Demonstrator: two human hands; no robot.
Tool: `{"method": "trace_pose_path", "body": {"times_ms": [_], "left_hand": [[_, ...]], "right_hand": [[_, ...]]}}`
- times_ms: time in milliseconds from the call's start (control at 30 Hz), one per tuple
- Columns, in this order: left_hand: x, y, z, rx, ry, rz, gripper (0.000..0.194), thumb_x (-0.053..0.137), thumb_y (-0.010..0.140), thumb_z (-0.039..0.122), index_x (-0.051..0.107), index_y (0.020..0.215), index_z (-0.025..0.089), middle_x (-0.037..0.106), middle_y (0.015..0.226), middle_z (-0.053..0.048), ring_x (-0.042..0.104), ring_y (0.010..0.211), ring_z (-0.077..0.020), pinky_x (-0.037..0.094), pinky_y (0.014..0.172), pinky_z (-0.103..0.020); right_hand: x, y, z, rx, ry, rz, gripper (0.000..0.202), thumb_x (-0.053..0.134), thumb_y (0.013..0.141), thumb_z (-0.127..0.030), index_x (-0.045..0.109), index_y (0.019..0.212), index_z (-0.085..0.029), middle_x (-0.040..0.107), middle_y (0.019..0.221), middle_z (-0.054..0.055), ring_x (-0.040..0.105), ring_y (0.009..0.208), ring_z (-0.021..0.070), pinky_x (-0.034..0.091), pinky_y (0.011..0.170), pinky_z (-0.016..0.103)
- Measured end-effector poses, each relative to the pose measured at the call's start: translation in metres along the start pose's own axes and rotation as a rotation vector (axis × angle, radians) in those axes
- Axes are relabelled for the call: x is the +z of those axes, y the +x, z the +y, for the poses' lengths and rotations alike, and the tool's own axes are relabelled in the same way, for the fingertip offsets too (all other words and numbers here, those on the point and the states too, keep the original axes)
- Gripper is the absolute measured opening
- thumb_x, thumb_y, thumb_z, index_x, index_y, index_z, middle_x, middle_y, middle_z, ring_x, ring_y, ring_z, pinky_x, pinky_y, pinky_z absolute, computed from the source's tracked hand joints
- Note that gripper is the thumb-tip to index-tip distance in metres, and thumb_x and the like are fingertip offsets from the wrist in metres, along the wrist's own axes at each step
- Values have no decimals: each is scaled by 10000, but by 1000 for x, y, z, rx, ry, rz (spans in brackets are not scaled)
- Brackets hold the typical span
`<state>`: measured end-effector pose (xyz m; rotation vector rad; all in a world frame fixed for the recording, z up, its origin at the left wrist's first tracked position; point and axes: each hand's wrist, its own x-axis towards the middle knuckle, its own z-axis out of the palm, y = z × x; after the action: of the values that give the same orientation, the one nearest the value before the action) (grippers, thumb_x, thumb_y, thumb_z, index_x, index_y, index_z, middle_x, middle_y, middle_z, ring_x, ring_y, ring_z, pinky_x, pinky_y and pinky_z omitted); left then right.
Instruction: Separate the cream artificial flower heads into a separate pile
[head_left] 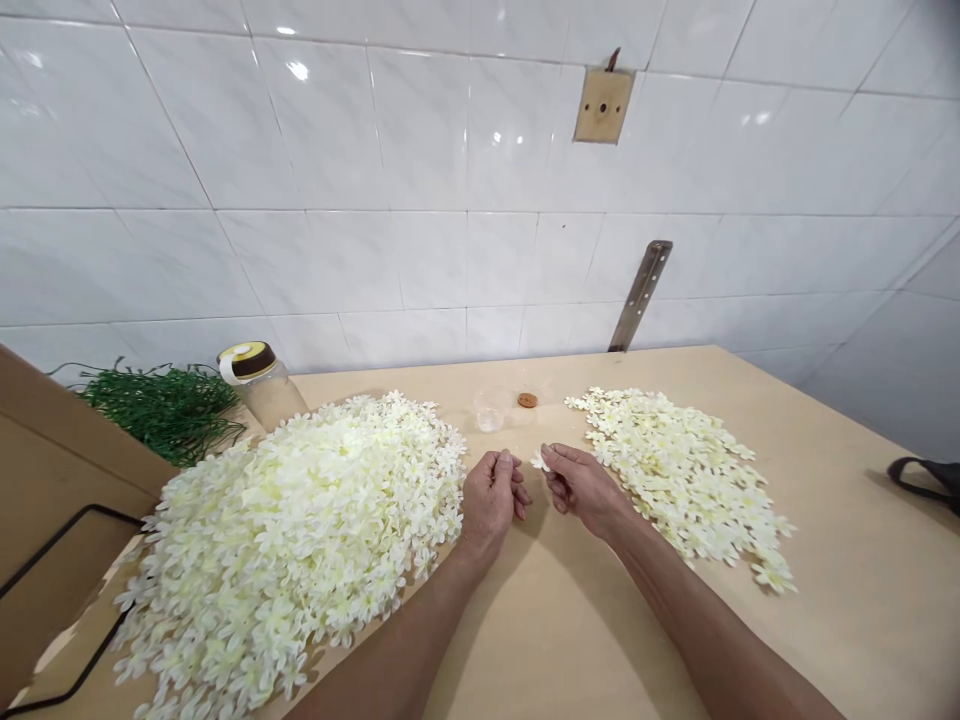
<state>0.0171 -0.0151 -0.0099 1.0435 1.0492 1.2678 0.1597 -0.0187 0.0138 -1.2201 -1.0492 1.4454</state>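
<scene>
White flower (pixel 539 461): pinched by right hand (pixel 581 488) at thumb and fingertip, between large flower pile (pixel 315 510) and small flower pile (pixel 679 470). Left hand (pixel 489 495): fingers curled, contents cannot be told. Step, as judged: single flower being handled; light pinch seemingly called for next. Petals pointed toward left hand; long axis not discernible.

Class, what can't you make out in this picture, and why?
Head view:
Inside of the bare left hand: curled fingers hide any contents.
Base of the clear bottle with brown lid: hidden behind heaped pale yellow flowers.
Black looped strap: cut off by the right edge.
Round brown disc: surface detail too small.
</scene>
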Motion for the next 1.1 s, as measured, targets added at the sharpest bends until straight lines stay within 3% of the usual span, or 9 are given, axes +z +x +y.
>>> {"method": "trace_pose_path", "body": {"times_ms": [200, 367, 500, 767, 933, 1100], "left_hand": [[0, -1, -5, 32, 35, -40, 414, 518, 870, 567, 579, 842, 158, 568, 681, 13, 559, 428, -90, 400, 345, -185], [-1, -2, -4, 16, 31, -55, 421, 527, 858, 592, 559, 831, 173, 586, 653, 13, 557, 430, -99, 404, 343, -185], [-1, -2, -3, 10, 17, -45, 405, 535, 858, 580, 563, 845, 176, 595, 669, 16, 571, 443, -105, 429, 356, -199], [-2, -3, 1, -12, 1, -53, 432, 527, 862, 586, 589, 869, 158, 585, 698, 3, 560, 453, -92, 435, 367, -198], [-1, -5, 5, -36, 6, -64, 407, 556, 846, 578, 578, 851, 171, 590, 692, 10, 555, 442, -96, 433, 364, -207], [0, -5, 10, -43, 63, -109, 388, 571, 847, 556, 584, 865, 168, 569, 510, 30, 516, 378, -105, 413, 376, -206]], "right_hand": [[3, -1, 1, 16, 23, 18, 486, 703, 730, -604, 467, 606, -198, 410, 498, -68, 330, 387, 67, 290, 370, 227], [4, -2, 0, -49, -30, -80, 448, 681, 756, -607, 560, 693, -180, 569, 602, -15, 523, 473, 108, 399, 461, 244], [2, -1, 1, -89, -30, -56, 426, 725, 731, -576, 618, 724, -164, 581, 599, -12, 541, 500, 112, 449, 520, 257], [3, -4, 0, -52, -165, 5, 481, 625, 794, -632, 526, 614, -197, 521, 452, -34, 466, 368, 107, 323, 382, 242], [4, -3, 5, -28, -212, -7, 511, 540, 826, -681, 479, 639, -210, 535, 451, -32, 491, 360, 117, 293, 366, 231], [5, -3, 7, -29, -225, -48, 519, 534, 837, -670, 493, 615, -202, 532, 444, -30, 489, 358, 112, 272, 368, 228]]}}
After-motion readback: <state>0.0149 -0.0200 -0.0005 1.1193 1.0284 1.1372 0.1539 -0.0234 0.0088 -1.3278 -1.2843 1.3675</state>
